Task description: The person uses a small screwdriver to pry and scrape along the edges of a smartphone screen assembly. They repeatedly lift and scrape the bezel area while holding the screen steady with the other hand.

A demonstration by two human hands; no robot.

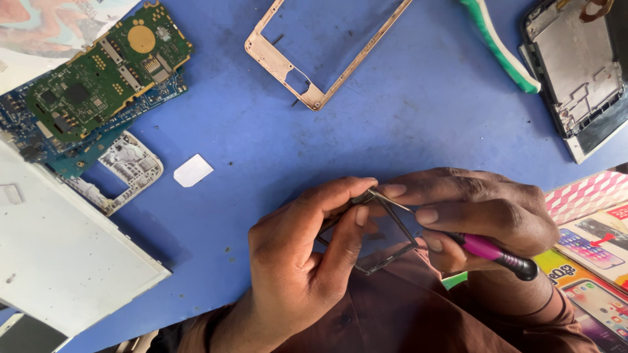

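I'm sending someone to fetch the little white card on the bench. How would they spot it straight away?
On the blue work surface, look left of centre, just right of the pale grey plastic phone frame that lies below the green circuit board. The small white card lies there alone, flat, above the left hand. It is plain white with one clipped corner, unlike the parts around it.

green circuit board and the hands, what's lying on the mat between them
In the head view, a small white card lies on the blue mat between the green circuit board and the left hand; beside it sits a white plastic frame piece.
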